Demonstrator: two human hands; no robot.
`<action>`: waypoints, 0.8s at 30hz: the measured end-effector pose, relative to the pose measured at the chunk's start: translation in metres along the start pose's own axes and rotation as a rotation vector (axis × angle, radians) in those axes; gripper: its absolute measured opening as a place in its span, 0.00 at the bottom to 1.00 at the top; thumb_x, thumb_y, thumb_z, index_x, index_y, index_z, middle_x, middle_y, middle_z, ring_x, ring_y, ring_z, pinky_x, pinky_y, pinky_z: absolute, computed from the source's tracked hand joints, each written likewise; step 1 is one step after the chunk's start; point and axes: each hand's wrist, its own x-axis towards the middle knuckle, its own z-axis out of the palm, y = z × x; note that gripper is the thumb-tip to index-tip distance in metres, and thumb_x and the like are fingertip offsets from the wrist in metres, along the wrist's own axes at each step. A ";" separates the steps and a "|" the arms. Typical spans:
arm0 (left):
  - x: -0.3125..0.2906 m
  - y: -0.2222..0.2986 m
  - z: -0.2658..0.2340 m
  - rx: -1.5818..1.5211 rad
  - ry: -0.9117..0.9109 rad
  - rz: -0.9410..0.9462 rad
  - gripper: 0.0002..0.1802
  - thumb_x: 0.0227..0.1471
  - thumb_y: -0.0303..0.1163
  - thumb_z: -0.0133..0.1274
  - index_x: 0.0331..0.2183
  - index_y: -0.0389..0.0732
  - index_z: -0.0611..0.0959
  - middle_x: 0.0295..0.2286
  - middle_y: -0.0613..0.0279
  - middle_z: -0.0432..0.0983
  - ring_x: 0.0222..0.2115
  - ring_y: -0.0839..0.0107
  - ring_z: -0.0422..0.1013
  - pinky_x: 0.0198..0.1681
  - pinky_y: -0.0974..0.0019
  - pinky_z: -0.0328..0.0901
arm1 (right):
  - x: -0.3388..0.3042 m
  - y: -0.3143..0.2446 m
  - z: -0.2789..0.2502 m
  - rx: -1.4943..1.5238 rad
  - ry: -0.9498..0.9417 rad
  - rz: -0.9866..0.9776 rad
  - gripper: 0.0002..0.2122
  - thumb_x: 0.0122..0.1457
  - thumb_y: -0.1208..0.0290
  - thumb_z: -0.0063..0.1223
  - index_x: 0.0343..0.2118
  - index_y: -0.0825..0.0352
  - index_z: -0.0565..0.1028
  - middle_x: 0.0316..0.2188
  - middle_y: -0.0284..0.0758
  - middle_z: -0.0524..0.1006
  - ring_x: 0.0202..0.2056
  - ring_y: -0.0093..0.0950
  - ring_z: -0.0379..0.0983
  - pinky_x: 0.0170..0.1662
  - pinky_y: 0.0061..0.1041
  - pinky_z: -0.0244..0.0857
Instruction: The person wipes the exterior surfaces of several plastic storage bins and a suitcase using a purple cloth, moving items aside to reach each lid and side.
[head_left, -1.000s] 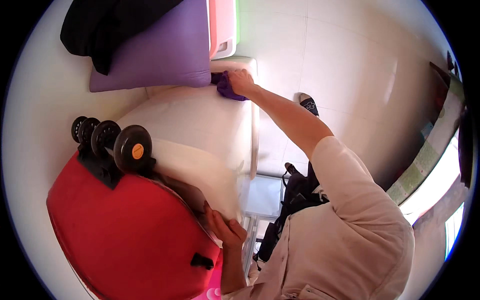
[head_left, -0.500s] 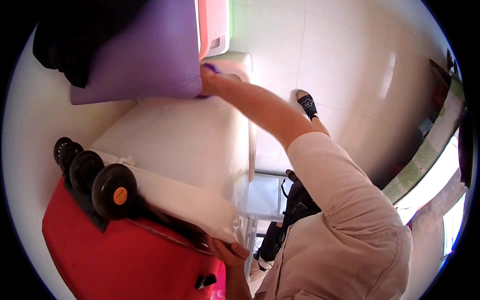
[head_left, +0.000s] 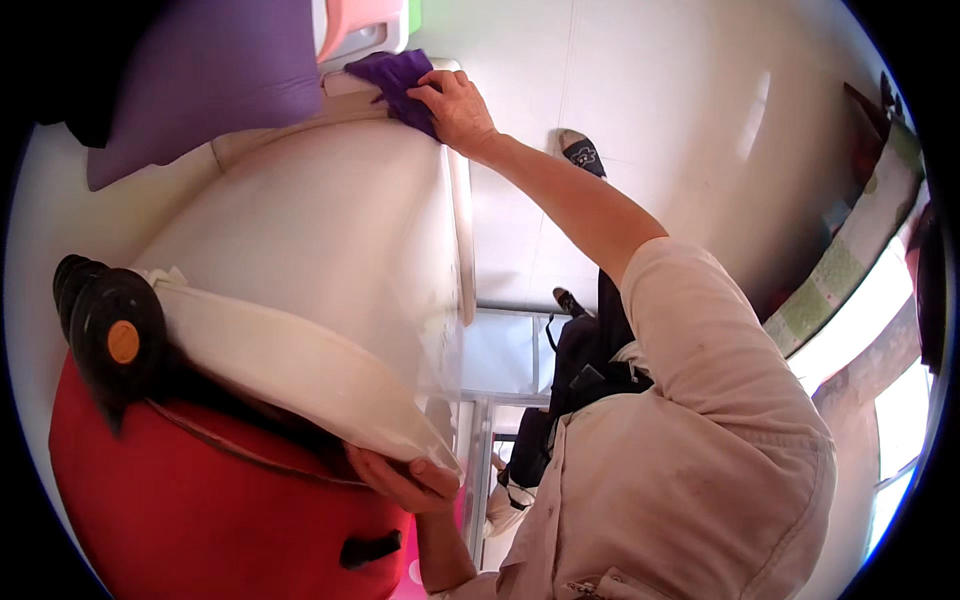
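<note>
My right hand [head_left: 460, 110] pinches a crumpled purple cloth [head_left: 395, 80] between thumb and fingers. The cloth lies against the far corner of a large white, smooth-surfaced box-like piece [head_left: 300, 210]. Closer to me, my left hand [head_left: 405, 485] is curled under the near end of the white raised edge [head_left: 290, 335], gripping it from below. That edge borders the white surface. Its fingers sit between the edge and a red suitcase [head_left: 230, 500], which lies with its black wheels [head_left: 110, 330] pointing away. Part of the left palm is hidden by the edge.
A purple padded panel [head_left: 220, 90] stands at the far left, with a black object covering part of it. Pink and white plastic pieces [head_left: 365, 20] sit behind the cloth. A black bag [head_left: 570, 385] is beside my body. A dark slipper [head_left: 582, 152] shows on the tiled floor.
My right hand has come out from beside the purple panel, moving farther away, and the purple cloth now shows fully. The view has shifted; my left hand still grips the white edge.
</note>
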 end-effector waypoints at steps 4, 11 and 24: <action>0.009 -0.001 0.004 -0.032 0.025 0.021 0.32 0.63 0.38 0.35 0.60 0.24 0.56 0.59 0.30 0.50 0.59 0.39 0.53 0.59 0.43 0.52 | -0.030 -0.002 0.005 0.111 0.203 0.162 0.19 0.47 0.83 0.52 0.44 0.61 0.76 0.47 0.41 0.69 0.49 0.44 0.63 0.52 0.37 0.62; 0.007 0.004 0.006 -0.097 0.093 0.027 0.30 0.63 0.37 0.36 0.59 0.24 0.60 0.59 0.31 0.52 0.59 0.40 0.54 0.59 0.44 0.52 | -0.154 -0.020 0.045 0.184 0.215 0.378 0.15 0.48 0.86 0.46 0.40 0.66 0.69 0.42 0.52 0.65 0.46 0.52 0.62 0.50 0.45 0.61; 0.013 -0.013 0.009 -0.046 0.254 0.364 0.28 0.61 0.32 0.44 0.59 0.29 0.61 0.58 0.40 0.57 0.58 0.49 0.58 0.59 0.54 0.56 | -0.374 -0.082 0.131 0.241 -0.051 0.551 0.17 0.49 0.84 0.47 0.43 0.66 0.65 0.43 0.55 0.63 0.45 0.54 0.62 0.50 0.48 0.60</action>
